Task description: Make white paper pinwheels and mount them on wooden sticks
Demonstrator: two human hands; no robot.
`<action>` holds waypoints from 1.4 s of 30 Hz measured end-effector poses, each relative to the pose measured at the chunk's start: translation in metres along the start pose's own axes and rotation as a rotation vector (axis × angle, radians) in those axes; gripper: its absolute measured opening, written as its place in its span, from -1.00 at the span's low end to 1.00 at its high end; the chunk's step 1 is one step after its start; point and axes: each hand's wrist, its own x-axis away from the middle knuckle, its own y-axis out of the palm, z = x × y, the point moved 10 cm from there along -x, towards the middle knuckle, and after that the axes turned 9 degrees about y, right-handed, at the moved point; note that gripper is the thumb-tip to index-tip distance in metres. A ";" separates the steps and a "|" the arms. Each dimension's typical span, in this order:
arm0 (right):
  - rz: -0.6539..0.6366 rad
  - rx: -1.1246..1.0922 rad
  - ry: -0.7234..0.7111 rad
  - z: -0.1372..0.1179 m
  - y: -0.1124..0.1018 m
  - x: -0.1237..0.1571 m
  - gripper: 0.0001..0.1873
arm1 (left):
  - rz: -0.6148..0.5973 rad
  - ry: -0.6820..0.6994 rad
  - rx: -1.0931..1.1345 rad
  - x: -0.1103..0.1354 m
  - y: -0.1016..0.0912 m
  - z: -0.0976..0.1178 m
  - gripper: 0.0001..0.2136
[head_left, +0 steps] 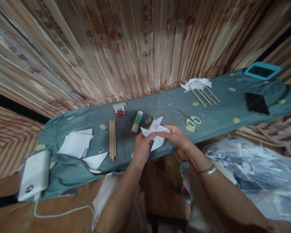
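Observation:
A white paper pinwheel is held over the table's front edge, its pointed blades spread. My left hand grips it from the lower left, the thumb near its centre. From the right, my right hand pinches it too, fingers close to the middle. Part of a thin wooden stick shows behind the blades; most of it is hidden. Just left of the pinwheel lies a glue stick with a green label. Green-handled scissors lie right of my right hand.
On the cloth-covered table are wooden sticks, a small red box of pins, paper sheets, finished pinwheels, a phone, a blue-framed device and a white power bank. A plastic bag sits at right.

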 end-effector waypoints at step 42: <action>0.063 0.015 -0.101 -0.016 -0.033 0.032 -0.73 | -0.417 0.586 -1.507 -0.046 0.020 0.007 -0.79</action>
